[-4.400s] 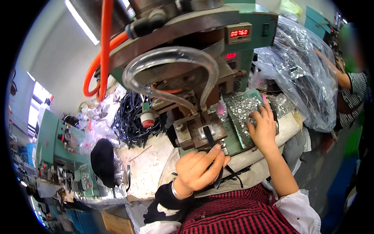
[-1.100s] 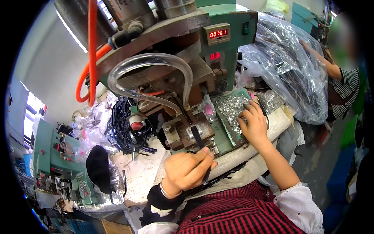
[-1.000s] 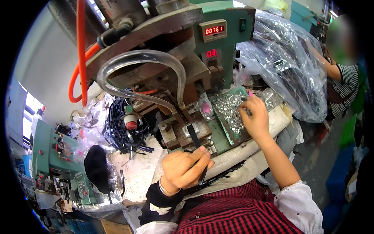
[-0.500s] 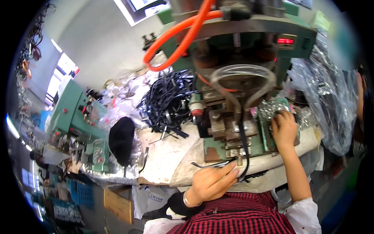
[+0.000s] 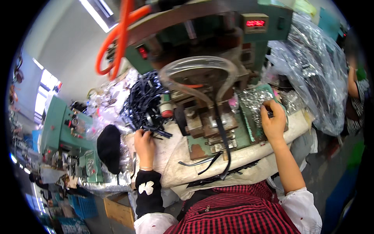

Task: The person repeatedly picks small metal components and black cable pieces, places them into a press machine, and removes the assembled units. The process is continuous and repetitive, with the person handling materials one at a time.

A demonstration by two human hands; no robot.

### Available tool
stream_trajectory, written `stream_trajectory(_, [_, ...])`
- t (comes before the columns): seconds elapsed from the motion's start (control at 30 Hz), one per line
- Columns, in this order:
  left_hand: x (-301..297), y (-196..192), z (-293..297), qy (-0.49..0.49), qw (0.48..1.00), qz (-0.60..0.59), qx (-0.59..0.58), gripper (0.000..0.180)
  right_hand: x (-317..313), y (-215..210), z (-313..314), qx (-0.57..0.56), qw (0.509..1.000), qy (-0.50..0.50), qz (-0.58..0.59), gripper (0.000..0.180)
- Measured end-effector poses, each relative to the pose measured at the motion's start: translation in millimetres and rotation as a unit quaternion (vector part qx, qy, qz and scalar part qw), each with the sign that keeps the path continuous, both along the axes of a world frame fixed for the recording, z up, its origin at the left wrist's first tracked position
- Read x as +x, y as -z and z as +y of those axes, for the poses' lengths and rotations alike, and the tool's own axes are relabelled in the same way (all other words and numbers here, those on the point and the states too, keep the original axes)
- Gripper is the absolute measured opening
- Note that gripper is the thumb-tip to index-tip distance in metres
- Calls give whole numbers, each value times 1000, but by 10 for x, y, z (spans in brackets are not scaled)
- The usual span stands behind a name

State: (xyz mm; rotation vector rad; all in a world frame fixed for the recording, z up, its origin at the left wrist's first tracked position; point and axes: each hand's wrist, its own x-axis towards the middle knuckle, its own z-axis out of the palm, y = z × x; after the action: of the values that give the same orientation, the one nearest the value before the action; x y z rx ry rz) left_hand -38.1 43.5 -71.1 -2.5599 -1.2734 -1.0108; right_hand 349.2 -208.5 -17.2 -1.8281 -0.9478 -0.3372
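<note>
My left hand (image 5: 145,150) is at the near edge of a heap of dark, slender eyeglass temples (image 5: 142,97), fingers curled against the strips; what they pinch is hidden. On the right, my right hand (image 5: 274,121) holds thumb and forefinger bent together over a green tray (image 5: 249,126) of small shiny metal parts (image 5: 255,102). Any part between those fingertips is too small to make out. At the press's front edge lie a loose temple (image 5: 196,162) and a long black strip (image 5: 223,136) hanging down from the clear tube.
A green press (image 5: 269,46) with a red display stands over the bench. Its clear tube (image 5: 198,61) loops above the metal fixture (image 5: 194,121). An orange hose (image 5: 124,39) hangs at upper left. A black pad (image 5: 109,148) and another green machine (image 5: 58,124) are left; plastic sheeting (image 5: 311,74) is right.
My left hand has gone from the press's front edge leftward to the heap, leaving a temple lying there. My right hand stays over the metal parts. The whole view has shifted.
</note>
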Motion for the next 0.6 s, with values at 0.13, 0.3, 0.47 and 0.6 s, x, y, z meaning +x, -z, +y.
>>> stream_trajectory(0.13, [40, 170, -42, 54, 994, -80, -46, 17, 8, 152, -302, 66, 985, 14, 156, 8])
stream_trajectory(0.3, [324, 48, -203, 87, 968, -204, -118, 9, 23, 182, -159, 91, 967, -31, 235, 17])
stream_trajectory(0.47, [562, -355, -530, 79, 896, -345, -267, 18, -447, -254, 87, 128, 944, -180, 245, 15])
stream_trajectory(0.6, [847, -612, -582, 127, 865, -432, -221, 21, -823, -469, 376, 171, 922, -234, 258, 18])
